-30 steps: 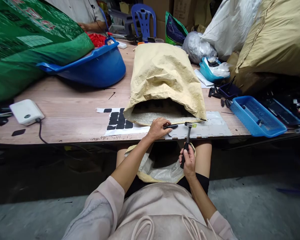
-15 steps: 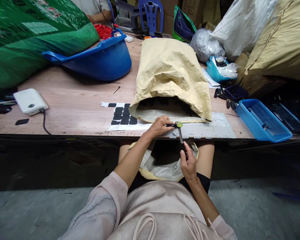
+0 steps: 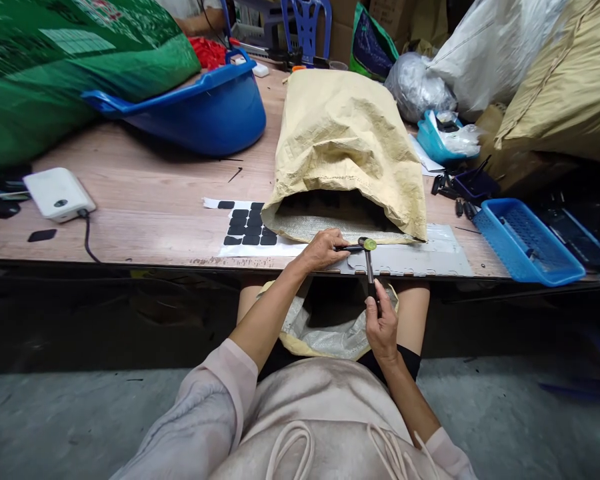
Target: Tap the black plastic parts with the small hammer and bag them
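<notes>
My left hand [image 3: 324, 248] is closed on a small black rod-shaped part [image 3: 349, 248], pinning it flat on a grey plate [image 3: 420, 257] at the table's front edge. My right hand [image 3: 381, 327] grips the black handle of a small hammer [image 3: 369, 267] below the table edge. The hammer's yellow-green head rests against the right end of the black part. Just behind my hands lies an open tan woven sack [image 3: 347, 143], its mouth facing me. A white sheet of black pads [image 3: 247, 230] lies left of my left hand.
A blue tub [image 3: 205, 110] and a green sack [image 3: 65, 73] sit at the back left, a white box with cable [image 3: 57, 193] at left. A blue basket [image 3: 527, 240] and dark trays lie right. Another person's arm [image 3: 195, 23] shows at the far edge. A bag [image 3: 325, 330] rests on my lap.
The hammer head came down from right of the black part onto its end. My left hand kept holding the part on the plate. The camera view shifted slightly.
</notes>
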The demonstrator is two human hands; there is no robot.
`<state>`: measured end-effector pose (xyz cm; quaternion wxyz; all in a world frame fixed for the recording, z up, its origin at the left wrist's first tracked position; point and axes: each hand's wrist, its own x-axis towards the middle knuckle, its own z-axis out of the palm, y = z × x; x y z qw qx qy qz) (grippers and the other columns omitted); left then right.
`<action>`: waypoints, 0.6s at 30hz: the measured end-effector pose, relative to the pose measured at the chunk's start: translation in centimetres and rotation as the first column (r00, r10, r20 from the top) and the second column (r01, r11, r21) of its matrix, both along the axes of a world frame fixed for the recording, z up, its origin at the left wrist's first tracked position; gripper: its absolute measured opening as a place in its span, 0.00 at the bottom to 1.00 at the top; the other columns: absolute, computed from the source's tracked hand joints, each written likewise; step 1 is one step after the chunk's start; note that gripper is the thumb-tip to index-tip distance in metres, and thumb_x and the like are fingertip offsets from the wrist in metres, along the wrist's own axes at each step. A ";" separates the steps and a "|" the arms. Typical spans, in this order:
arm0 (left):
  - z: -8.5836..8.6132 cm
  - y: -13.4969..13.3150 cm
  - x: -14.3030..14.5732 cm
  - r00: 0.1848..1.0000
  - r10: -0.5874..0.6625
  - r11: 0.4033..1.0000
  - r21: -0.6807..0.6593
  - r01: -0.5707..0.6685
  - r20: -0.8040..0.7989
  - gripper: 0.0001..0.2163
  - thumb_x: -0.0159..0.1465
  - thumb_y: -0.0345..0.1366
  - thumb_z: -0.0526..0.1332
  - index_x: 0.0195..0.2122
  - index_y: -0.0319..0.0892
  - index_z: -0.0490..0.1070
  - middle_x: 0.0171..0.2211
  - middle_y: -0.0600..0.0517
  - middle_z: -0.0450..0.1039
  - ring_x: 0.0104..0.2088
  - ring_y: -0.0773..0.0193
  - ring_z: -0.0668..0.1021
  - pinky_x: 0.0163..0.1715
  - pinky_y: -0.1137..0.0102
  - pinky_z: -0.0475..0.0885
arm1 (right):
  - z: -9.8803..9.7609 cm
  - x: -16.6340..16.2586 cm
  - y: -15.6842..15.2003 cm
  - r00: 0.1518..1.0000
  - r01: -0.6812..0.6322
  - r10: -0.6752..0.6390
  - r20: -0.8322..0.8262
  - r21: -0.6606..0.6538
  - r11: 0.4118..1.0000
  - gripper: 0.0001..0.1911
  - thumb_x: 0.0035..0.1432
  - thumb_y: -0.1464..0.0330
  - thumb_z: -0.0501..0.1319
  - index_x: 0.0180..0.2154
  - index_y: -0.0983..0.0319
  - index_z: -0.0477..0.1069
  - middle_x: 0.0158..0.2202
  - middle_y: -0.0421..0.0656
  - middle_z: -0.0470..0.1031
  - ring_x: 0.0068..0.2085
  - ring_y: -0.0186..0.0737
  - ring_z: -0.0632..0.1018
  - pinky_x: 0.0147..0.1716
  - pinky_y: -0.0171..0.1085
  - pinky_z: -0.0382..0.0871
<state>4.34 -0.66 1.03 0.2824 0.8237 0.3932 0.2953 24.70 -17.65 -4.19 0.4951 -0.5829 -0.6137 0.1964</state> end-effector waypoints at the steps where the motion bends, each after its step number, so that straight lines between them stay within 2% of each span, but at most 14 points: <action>1: 0.0 0.0 0.0 1.000 0.001 1.000 -0.004 -0.001 -0.001 0.09 0.64 0.37 0.66 0.42 0.45 0.86 0.31 0.52 0.71 0.35 0.62 0.74 0.39 0.68 0.69 | 0.0 0.0 0.0 1.000 0.005 -0.005 0.003 0.013 1.000 0.23 0.72 0.64 0.57 0.66 0.57 0.70 0.60 0.51 0.78 0.61 0.52 0.78 0.62 0.57 0.72; 4: 0.0 0.0 0.0 1.000 0.010 1.000 -0.011 -0.010 -0.002 0.09 0.64 0.37 0.66 0.41 0.45 0.86 0.31 0.52 0.70 0.35 0.62 0.74 0.38 0.68 0.69 | -0.4 0.0 0.0 1.000 0.013 -0.013 -0.001 0.005 1.000 0.23 0.72 0.63 0.58 0.64 0.57 0.72 0.59 0.51 0.79 0.60 0.52 0.78 0.62 0.57 0.72; 7: 0.0 0.0 0.1 1.000 0.013 1.000 -0.010 -0.013 -0.006 0.09 0.64 0.38 0.66 0.40 0.46 0.86 0.30 0.52 0.71 0.36 0.61 0.74 0.39 0.68 0.69 | -0.9 -0.1 0.0 0.996 0.038 -0.043 -0.079 -0.067 0.997 0.23 0.71 0.60 0.59 0.64 0.57 0.73 0.58 0.52 0.79 0.59 0.53 0.78 0.61 0.58 0.72; 9: -0.1 -0.1 0.1 1.000 0.017 1.000 -0.005 -0.017 -0.001 0.08 0.63 0.37 0.66 0.40 0.46 0.85 0.30 0.52 0.72 0.36 0.60 0.75 0.40 0.67 0.70 | -1.1 -0.1 0.0 0.978 0.050 -0.074 -0.193 -0.124 0.991 0.24 0.70 0.58 0.59 0.64 0.56 0.72 0.53 0.51 0.80 0.51 0.51 0.80 0.52 0.54 0.78; 10: -0.1 -0.1 0.2 1.000 0.025 1.000 -0.002 -0.025 0.005 0.08 0.63 0.37 0.66 0.40 0.46 0.85 0.31 0.51 0.72 0.36 0.60 0.75 0.41 0.67 0.70 | -1.1 -0.1 0.0 0.961 0.052 -0.091 -0.262 -0.150 0.987 0.25 0.70 0.58 0.60 0.65 0.55 0.71 0.49 0.50 0.81 0.44 0.48 0.81 0.45 0.50 0.80; 11: -0.2 -0.1 0.2 0.999 0.037 0.999 0.002 -0.037 0.009 0.08 0.63 0.37 0.66 0.40 0.46 0.85 0.31 0.51 0.73 0.37 0.60 0.75 0.41 0.66 0.70 | -1.0 -0.1 0.1 0.938 0.051 -0.107 -0.330 -0.174 0.984 0.26 0.70 0.57 0.60 0.65 0.54 0.70 0.44 0.48 0.80 0.36 0.44 0.80 0.36 0.45 0.80; 13: -0.4 -0.2 0.4 0.998 0.066 0.998 0.016 -0.066 0.006 0.08 0.62 0.36 0.67 0.40 0.45 0.85 0.32 0.51 0.74 0.37 0.59 0.76 0.42 0.65 0.71 | -0.8 -0.1 0.4 0.880 0.044 -0.133 -0.456 -0.202 0.978 0.26 0.70 0.57 0.60 0.65 0.54 0.69 0.36 0.42 0.76 0.24 0.35 0.72 0.22 0.36 0.71; 15: -0.5 -0.2 0.5 0.996 0.085 0.996 0.037 -0.085 -0.010 0.08 0.60 0.35 0.68 0.39 0.44 0.84 0.33 0.50 0.75 0.38 0.59 0.76 0.44 0.64 0.71 | -0.4 0.0 0.8 0.817 0.021 -0.143 -0.558 -0.218 0.976 0.26 0.69 0.56 0.61 0.64 0.54 0.69 0.33 0.38 0.72 0.20 0.29 0.67 0.17 0.32 0.64; 18: -0.5 -0.3 0.6 0.996 0.088 0.995 0.055 -0.086 -0.027 0.08 0.59 0.36 0.69 0.39 0.44 0.83 0.34 0.50 0.76 0.38 0.58 0.76 0.45 0.63 0.71 | 0.1 0.2 1.3 0.720 -0.040 -0.139 -0.680 -0.242 0.970 0.27 0.66 0.55 0.63 0.64 0.54 0.67 0.33 0.36 0.71 0.19 0.28 0.68 0.15 0.30 0.62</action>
